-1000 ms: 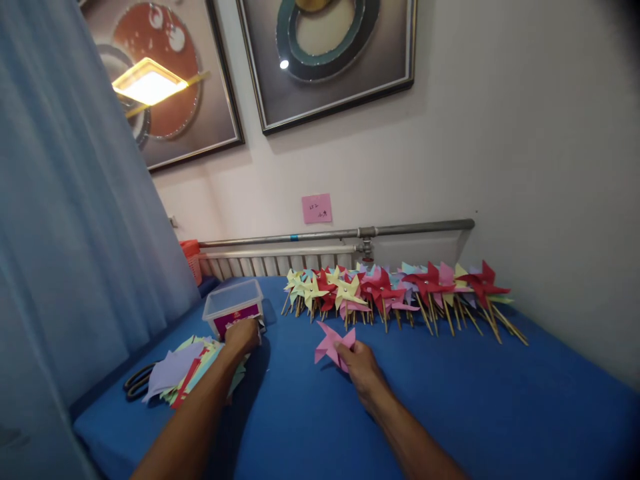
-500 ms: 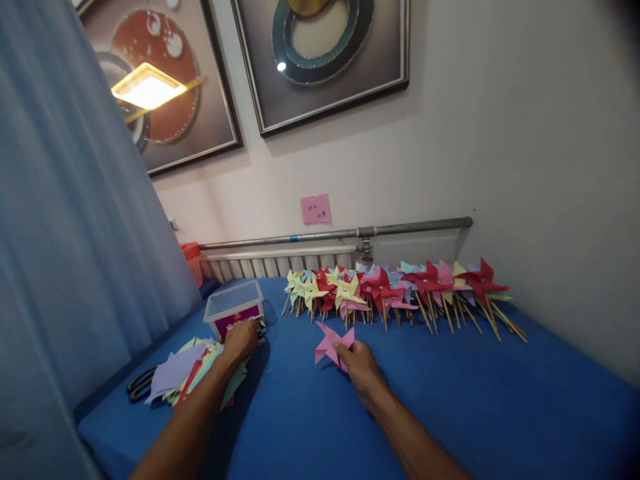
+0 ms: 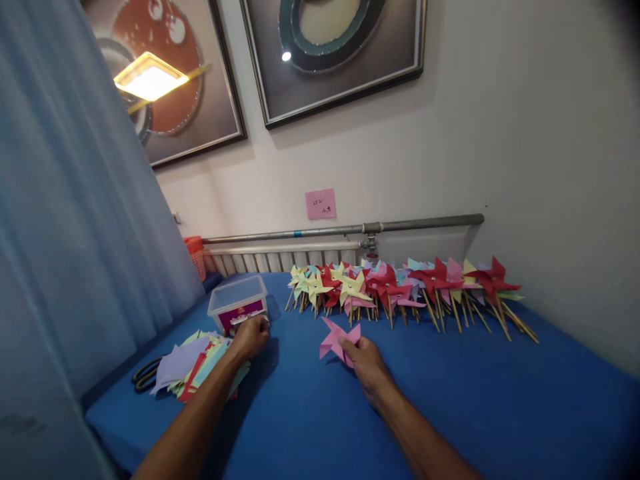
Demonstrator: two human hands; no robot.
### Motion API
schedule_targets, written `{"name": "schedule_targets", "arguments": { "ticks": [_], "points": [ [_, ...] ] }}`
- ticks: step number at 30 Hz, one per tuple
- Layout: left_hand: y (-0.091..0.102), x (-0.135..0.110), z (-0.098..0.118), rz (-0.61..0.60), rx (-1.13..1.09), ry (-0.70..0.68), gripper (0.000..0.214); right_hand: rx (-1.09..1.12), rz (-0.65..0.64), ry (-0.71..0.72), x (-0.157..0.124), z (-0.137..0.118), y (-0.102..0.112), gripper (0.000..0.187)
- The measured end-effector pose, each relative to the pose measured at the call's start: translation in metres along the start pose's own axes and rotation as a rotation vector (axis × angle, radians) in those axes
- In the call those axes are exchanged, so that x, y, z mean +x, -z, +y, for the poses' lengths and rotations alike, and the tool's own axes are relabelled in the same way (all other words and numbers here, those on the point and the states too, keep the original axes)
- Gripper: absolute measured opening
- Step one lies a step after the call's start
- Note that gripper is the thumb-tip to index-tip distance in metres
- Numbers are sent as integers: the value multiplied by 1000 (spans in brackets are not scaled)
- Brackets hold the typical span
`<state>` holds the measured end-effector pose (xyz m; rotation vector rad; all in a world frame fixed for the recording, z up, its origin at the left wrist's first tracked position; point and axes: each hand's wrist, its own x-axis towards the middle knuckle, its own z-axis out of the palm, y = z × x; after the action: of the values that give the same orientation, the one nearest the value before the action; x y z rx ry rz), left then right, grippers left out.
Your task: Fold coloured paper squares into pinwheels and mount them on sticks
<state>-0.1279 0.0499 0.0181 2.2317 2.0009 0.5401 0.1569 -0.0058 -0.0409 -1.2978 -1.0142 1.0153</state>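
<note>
My right hand (image 3: 369, 367) pinches a folded pink paper pinwheel (image 3: 332, 343) by one side, holding it over the blue bed or table cover. My left hand (image 3: 251, 339) is closed in front of a clear plastic tub (image 3: 237, 291) with a purple label. A pale, crumpled-looking thing (image 3: 249, 318) shows just behind its knuckles; what the fingers hold, if anything, is hidden. Beneath and beside my left forearm lies a loose pile of coloured paper pieces (image 3: 180, 365). Black-handled scissors (image 3: 146, 375) stick out from the pile's left side.
Many finished pinwheels on sticks (image 3: 387, 288) lie in a row along the back of the blue cover (image 3: 310, 413). Behind them run a pipe (image 3: 330, 231) and a radiator (image 3: 280, 259). A blue curtain (image 3: 100, 233) hangs at left, near an orange basket (image 3: 196, 257).
My left hand has shifted slightly right along the tub's front, and the dark and silvery item beside its fingers no longer shows. My right hand keeps the pinwheel; the view has tilted slightly.
</note>
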Motion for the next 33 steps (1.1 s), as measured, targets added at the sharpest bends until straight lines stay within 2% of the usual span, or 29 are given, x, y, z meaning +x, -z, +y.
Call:
{"name": "schedule_targets", "arguments": {
  "ticks": [5,7,9,12,14,18,24,33],
  "points": [
    [-29,-17,35,-62,15,-191,14,-20,41,-25,0,-2,-1,31],
    [-37,-21,44,-65,16,-222,16,-19,45,-28,2,-2,-1,32],
    [-42,-20,48,-111,-81,-213,15,-18,49,-33,3,-1,-1,32],
    [-42,-9,45,-287,-335,-101,10,-12,49,-37,2,0,0,32],
    [-42,3,42,-366,-425,-35,9,-2,39,-34,1,1,1,33],
    [-48,20,34,-380,-477,-15,10,14,34,-33,-1,1,2,36],
    [-59,20,26,-362,-516,-71,16,7,54,-40,-3,2,2,37],
    [-53,21,26,-439,-431,-200,24,68,10,-45,-7,-5,2,39]
  ]
}}
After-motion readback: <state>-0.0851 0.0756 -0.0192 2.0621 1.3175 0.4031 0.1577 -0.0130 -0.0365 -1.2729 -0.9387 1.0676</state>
